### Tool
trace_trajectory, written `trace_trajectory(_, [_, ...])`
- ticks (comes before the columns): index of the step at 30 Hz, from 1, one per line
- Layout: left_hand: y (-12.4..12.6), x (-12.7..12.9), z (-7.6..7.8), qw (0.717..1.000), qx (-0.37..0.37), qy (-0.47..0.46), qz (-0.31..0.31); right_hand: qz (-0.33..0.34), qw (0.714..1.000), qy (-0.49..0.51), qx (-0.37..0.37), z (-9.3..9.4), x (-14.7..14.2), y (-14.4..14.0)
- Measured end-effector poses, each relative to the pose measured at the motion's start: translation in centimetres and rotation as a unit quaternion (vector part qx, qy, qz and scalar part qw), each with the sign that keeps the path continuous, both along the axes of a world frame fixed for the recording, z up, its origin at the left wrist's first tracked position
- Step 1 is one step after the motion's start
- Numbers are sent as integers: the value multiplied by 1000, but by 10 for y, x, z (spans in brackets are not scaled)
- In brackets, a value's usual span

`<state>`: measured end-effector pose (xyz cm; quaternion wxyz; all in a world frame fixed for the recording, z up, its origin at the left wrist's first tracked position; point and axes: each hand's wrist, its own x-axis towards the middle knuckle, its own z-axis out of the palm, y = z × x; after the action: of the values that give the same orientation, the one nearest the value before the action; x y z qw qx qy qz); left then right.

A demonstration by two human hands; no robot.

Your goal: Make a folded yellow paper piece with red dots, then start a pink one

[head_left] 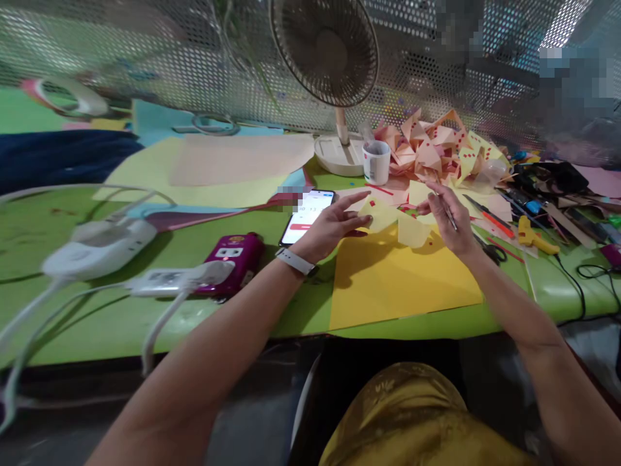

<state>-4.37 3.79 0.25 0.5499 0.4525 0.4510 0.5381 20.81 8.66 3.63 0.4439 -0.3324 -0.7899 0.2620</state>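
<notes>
Pale yellow folded paper piece (pixel 395 220), creased into angled flaps with small red squares stuck along its edges, held just above the table right of centre, pinched at its left end and at its right. Beneath it, lying flat, a larger orange-yellow sheet (pixel 398 285), near edge overhanging the green table's near rim slightly. Thin dark stick-like tool (pixel 449 217), slanted, just right of the folded piece, its tip near the paper's far right edge.

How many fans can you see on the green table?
1. The fan stands at the back of the green table, behind the white cup, in front of the mesh wall. More could be hidden beyond the picture's edges.
</notes>
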Motion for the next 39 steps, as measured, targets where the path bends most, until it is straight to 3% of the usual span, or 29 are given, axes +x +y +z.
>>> trace_trajectory(3, [0, -3, 4, 999, -11, -15, 26, 8, 995, -100, 18, 8, 18, 0])
trace_trajectory(6, [3, -6, 4, 997, -13, -36, 63, -16, 971, -220, 89, 6, 42, -3])
trace_trajectory(9, [7, -10, 1, 993, -8, -58, 99, -48, 939, -318, 120, -8, 68, -3])
trace_trajectory(14, [14, -17, -4, 986, 16, -100, 129, -39, 869, -482, 104, -35, 97, -1])
trace_trajectory(16, [15, -20, -7, 986, 19, -101, 129, -38, 856, -502, 117, -41, 104, -1])
trace_trajectory(19, [17, -24, -13, 990, 25, -72, 122, -55, 867, -472, 148, -43, 116, -2])
trace_trajectory(23, [19, -29, -19, 993, 45, -18, 105, -168, 882, -417, 143, -31, 150, 0])
trace_trajectory(26, [19, -28, -19, 992, 46, -12, 120, -319, 845, -414, 110, -16, 190, 8])
trace_trajectory(28, [18, -25, -17, 991, 45, -6, 128, -373, 806, -452, 81, -9, 217, 16])
trace_trajectory(31, [17, -21, -15, 990, 51, -1, 135, -374, 754, -539, -18, -9, 247, 26])
trace_trajectory(34, [16, -19, -14, 989, 48, -20, 141, -357, 732, -574, -91, -17, 260, 31])
trace_trajectory(39, [17, -21, -14, 991, 46, -22, 126, -388, 718, -571, -86, -24, 265, 36])
